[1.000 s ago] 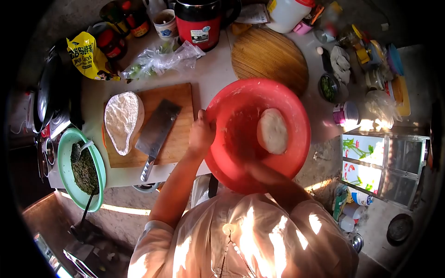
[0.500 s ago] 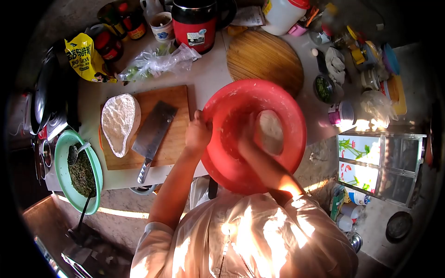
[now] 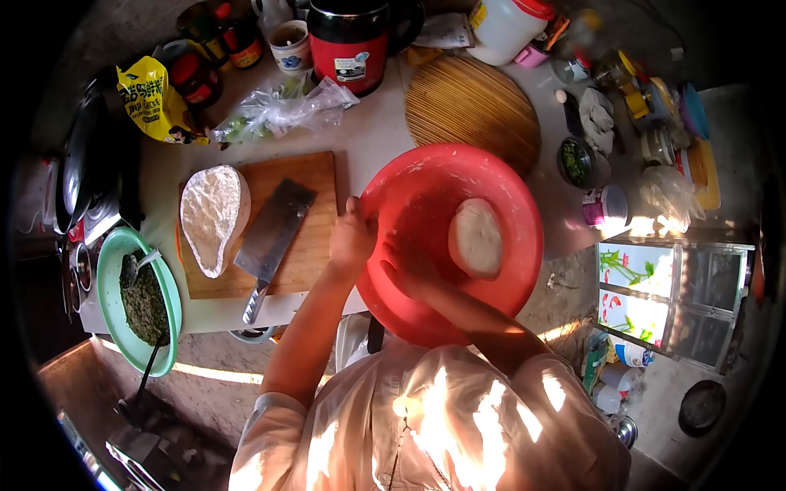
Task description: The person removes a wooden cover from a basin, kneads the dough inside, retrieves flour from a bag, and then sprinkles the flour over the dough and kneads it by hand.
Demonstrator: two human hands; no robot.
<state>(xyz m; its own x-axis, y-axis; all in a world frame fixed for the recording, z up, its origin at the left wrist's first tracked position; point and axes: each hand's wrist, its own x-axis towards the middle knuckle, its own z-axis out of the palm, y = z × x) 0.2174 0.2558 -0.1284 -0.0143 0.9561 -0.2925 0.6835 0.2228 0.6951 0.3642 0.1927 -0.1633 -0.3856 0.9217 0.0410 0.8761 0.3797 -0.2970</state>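
A large red basin (image 3: 508, 303) is tilted at the counter's front edge. Inside, against its right side, rests a smooth pale lump of dough (image 3: 476, 238). My left hand (image 3: 354, 236) grips the basin's left rim with its fingers wrapped round it. Inside the basin, on its left part, is my right hand (image 3: 406, 270); its fingers are apart and it is clear of the dough. Left of the basin, a cleaver (image 3: 277, 229) lies on a wooden cutting board (image 3: 319, 176), beside a scoop-shaped container of white flour (image 3: 213, 214).
A green basin (image 3: 174, 307) of chopped dark filling with a spoon stands at the left. Behind the red basin lies a round wooden board (image 3: 471, 110). A red pot (image 3: 350, 53), a plastic bag of greens (image 3: 282, 110) and a yellow packet (image 3: 155, 102) line the back.
My right hand has moved left inside the basin, away from the dough, which now shows whole. My left hand still holds the rim.
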